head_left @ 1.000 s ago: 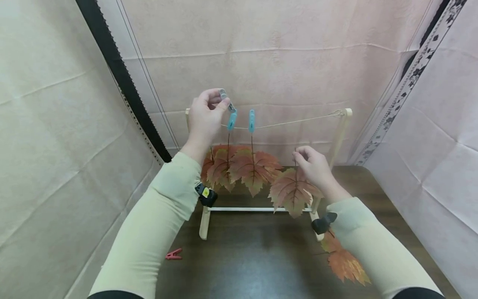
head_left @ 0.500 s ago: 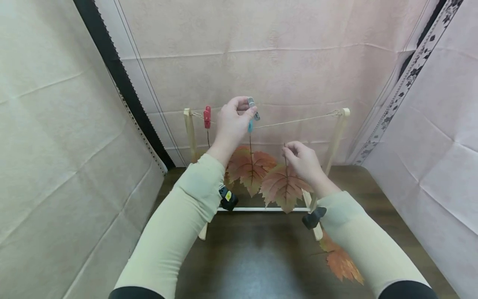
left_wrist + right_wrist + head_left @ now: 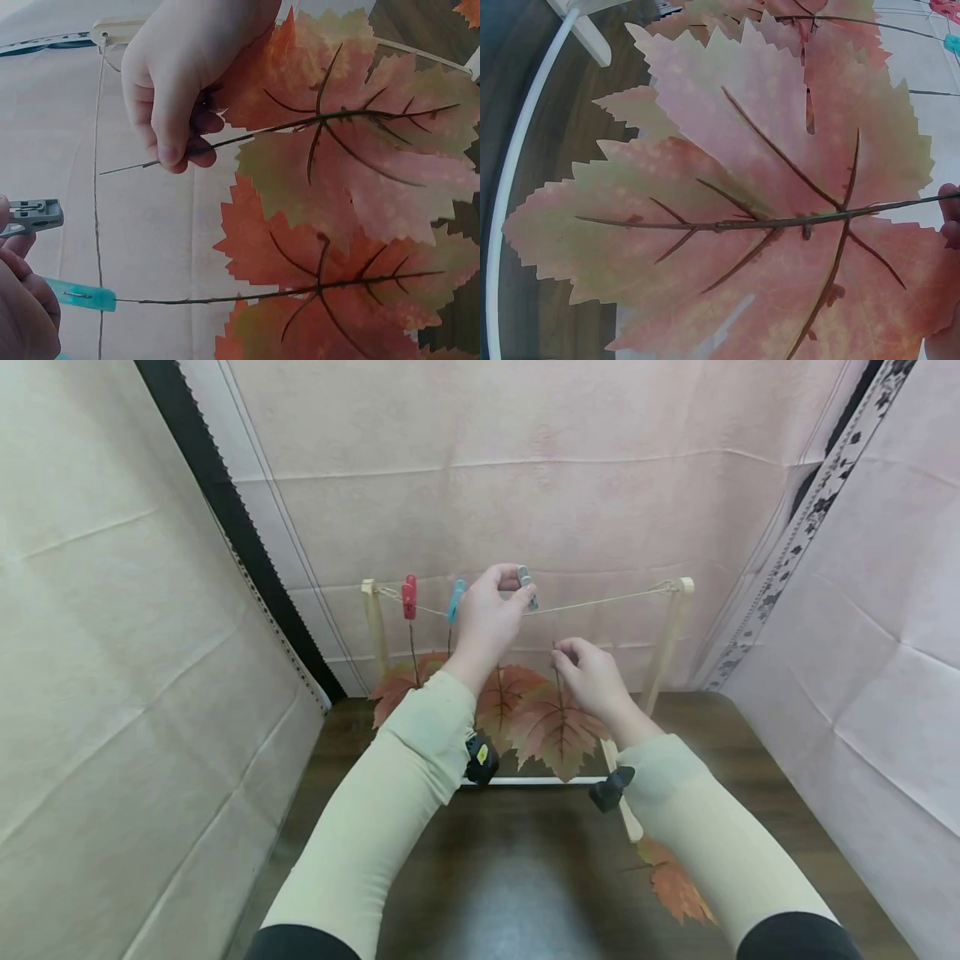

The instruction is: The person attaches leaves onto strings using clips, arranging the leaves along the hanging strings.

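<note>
My left hand (image 3: 491,618) pinches a grey clothespin (image 3: 527,587) just above the line (image 3: 600,602). In the left wrist view, this clothespin (image 3: 34,216) lies to one side of the line, apart from it. My right hand (image 3: 592,677) pinches the thin stem (image 3: 285,124) of an artificial maple leaf (image 3: 558,731), which hangs below the fingers. The stem's tip reaches across to the line in the left wrist view. Beside it, a blue clothespin (image 3: 82,294) clips another leaf's stem to the line. The held leaf (image 3: 780,225) fills most of the right wrist view.
A red clothespin (image 3: 408,597) and another blue one (image 3: 455,600) hold leaves farther left on the line. The line runs between wooden posts (image 3: 667,643), joined low by a white bar (image 3: 540,781). A loose leaf (image 3: 678,889) lies on the table by my right forearm.
My left hand has moved right along the line with the grey clothespin, past the clipped leaves. My right hand has shifted a little left and up with its leaf, so the hands are closer.
</note>
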Motion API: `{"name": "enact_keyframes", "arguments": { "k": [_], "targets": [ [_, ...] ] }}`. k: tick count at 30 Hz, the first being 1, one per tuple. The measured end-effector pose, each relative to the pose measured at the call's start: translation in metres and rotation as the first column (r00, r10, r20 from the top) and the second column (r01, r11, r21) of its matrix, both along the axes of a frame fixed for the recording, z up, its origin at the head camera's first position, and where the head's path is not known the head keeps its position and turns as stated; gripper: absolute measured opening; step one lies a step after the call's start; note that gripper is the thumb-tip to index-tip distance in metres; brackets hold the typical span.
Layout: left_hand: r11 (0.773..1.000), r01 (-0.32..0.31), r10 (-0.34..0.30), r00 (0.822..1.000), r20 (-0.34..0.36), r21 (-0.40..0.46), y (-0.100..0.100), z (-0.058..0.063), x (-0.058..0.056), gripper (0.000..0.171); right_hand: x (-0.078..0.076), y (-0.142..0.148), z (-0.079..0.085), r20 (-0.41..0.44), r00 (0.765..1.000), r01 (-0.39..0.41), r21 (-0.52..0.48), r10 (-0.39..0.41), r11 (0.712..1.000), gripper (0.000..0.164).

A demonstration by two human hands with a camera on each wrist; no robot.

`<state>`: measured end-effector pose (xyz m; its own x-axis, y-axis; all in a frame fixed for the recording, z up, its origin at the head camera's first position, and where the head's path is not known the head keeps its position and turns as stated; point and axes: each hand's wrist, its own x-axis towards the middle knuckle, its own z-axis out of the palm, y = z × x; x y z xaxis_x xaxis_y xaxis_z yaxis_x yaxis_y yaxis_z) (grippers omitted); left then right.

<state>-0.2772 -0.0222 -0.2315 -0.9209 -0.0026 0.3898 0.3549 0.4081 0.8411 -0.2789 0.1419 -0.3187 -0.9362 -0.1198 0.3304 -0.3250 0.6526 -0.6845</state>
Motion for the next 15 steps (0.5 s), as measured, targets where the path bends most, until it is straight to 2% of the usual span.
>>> {"name": "enact_keyframes", "arguments": {
  "k": [7,15],
  "targets": [
    [1.0,0.003,-0.003,0.999,0.034,-0.006,0.008,-0.001,-0.003,0.029,-0.004,-0.005,0.003,-0.015,1.0,-0.017,0.006,0.017,1.0,0.027],
    [0.997,-0.008,0.011,0.999,0.041,-0.072,0.017,-0.006,-0.007,0.025,-0.007,-0.006,0.005,-0.005,1.0,-0.024,0.017,0.025,1.0,0.028]
  ]
}}
